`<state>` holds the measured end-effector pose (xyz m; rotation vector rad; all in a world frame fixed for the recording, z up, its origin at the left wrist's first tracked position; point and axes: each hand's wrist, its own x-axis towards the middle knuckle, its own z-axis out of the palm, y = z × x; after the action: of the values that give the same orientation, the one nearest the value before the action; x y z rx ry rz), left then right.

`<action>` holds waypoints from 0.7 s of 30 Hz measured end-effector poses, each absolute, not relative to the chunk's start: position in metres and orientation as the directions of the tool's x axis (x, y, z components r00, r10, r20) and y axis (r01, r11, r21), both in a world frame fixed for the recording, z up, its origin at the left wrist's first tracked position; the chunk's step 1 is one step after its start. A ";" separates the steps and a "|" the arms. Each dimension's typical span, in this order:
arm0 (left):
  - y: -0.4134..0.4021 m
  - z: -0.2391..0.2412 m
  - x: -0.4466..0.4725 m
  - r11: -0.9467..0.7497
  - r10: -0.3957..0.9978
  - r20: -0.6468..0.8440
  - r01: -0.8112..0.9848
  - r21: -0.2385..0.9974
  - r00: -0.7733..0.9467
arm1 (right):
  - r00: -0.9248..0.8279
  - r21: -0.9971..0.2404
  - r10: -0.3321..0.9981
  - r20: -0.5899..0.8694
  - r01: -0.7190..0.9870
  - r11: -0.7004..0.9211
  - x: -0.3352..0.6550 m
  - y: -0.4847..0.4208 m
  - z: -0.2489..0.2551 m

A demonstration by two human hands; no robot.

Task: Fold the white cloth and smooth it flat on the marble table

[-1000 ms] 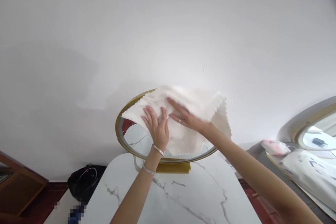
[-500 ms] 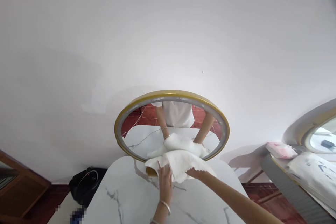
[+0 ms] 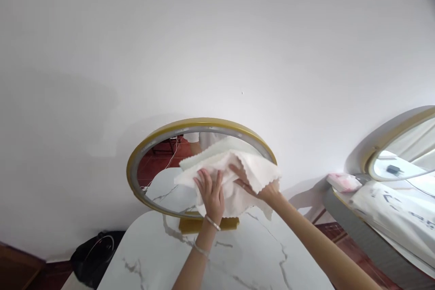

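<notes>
A round mirror with a gold rim (image 3: 136, 154) stands on a gold base at the back of a white marble table (image 3: 244, 258). A white cloth (image 3: 254, 167) with a scalloped edge lies spread over the right half of the glass. My left hand (image 3: 211, 192), with bracelets on the wrist, lies flat on the cloth with fingers stretched out. My right hand (image 3: 253, 186) presses the cloth against the glass beside it, fingers extended and partly covered by a fold.
A black bag (image 3: 93, 258) sits on the floor at the lower left by the wall. To the right stands a second gold-rimmed mirror (image 3: 401, 154), with a pink and white packet (image 3: 343, 182) and a white sheet (image 3: 394, 213) lying near it.
Both hands and the cloth went down from the mirror's top to its bottom edge, then came back up onto the right half of the glass. The camera shifted slightly right.
</notes>
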<state>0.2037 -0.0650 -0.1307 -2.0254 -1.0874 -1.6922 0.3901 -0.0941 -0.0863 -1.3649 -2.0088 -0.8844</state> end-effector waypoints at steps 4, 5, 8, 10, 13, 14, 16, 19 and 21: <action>-0.061 -0.072 0.229 -0.704 0.290 0.952 0.696 0.142 0.099 | -0.321 0.234 0.460 0.828 0.943 0.237 0.406 -0.098 -0.044; -0.062 -0.068 0.235 -0.713 0.290 0.947 0.691 0.116 0.141 | -0.288 0.214 0.431 0.855 0.953 0.213 0.409 -0.101 -0.046; -0.072 -0.085 0.250 -0.733 0.330 0.896 0.679 0.045 0.297 | -0.163 0.119 0.407 0.899 0.984 0.132 0.418 -0.113 -0.083; -0.082 -0.117 0.251 -0.721 0.396 0.841 0.692 0.036 0.368 | -0.095 0.053 0.450 0.888 0.993 0.107 0.421 -0.125 -0.128; -0.101 -0.182 0.232 -0.662 0.510 0.771 0.746 0.069 0.381 | -0.062 -0.009 0.600 0.798 0.993 0.114 0.417 -0.151 -0.206; -0.108 -0.206 0.221 -0.636 0.547 0.753 0.767 0.089 0.366 | -0.058 -0.039 0.675 0.736 0.991 0.127 0.414 -0.161 -0.230; -0.126 -0.251 0.196 -0.573 0.629 0.712 0.806 0.153 0.312 | -0.038 -0.121 0.762 0.647 0.981 0.152 0.406 -0.182 -0.271; -0.154 -0.303 0.162 -0.524 0.741 0.601 0.817 0.240 0.298 | 0.125 -0.340 0.766 0.630 0.932 0.127 0.392 -0.204 -0.307; -0.171 -0.323 0.148 -0.511 0.805 0.496 0.806 0.300 0.326 | 0.314 -0.541 0.739 0.596 0.837 0.081 0.387 -0.206 -0.315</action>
<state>0.1482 -0.1709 -0.3231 -2.5568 -1.5535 -0.9552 0.3865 -0.2061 -0.3150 -1.6722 -1.4432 -0.1358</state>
